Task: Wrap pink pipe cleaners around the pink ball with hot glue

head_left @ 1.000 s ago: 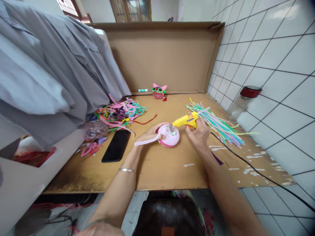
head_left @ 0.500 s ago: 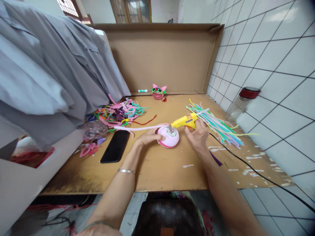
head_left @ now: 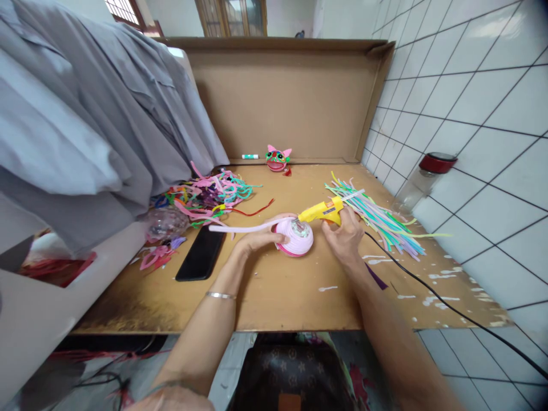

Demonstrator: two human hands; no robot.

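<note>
My left hand (head_left: 262, 240) is closed on the left side of a round ball wrapped in pale pink pipe cleaner (head_left: 295, 242), with a darker pink band low down. A bare, shiny patch shows on its top. From the ball a loose pink pipe cleaner end (head_left: 233, 229) sticks out to the left, over my hand. My right hand (head_left: 345, 231) grips a yellow hot glue gun (head_left: 319, 212), a clear glue stick jutting from its back. The gun's nozzle is at the edge of the bare patch; I cannot tell if it touches.
A black phone (head_left: 200, 254) lies left, below a tangle of coloured pipe cleaners (head_left: 218, 191). Straight pipe cleaners (head_left: 381, 220) lie right, near a red-lidded jar (head_left: 422, 182). The gun's black cable (head_left: 432, 290) runs off right. A finished animal head (head_left: 277, 159) stands at the back.
The loose pink end of the pipe cleaner has dropped lower and swung closer to my left hand. The ball and the glue gun have hardly moved; the whole view shifts slightly.
</note>
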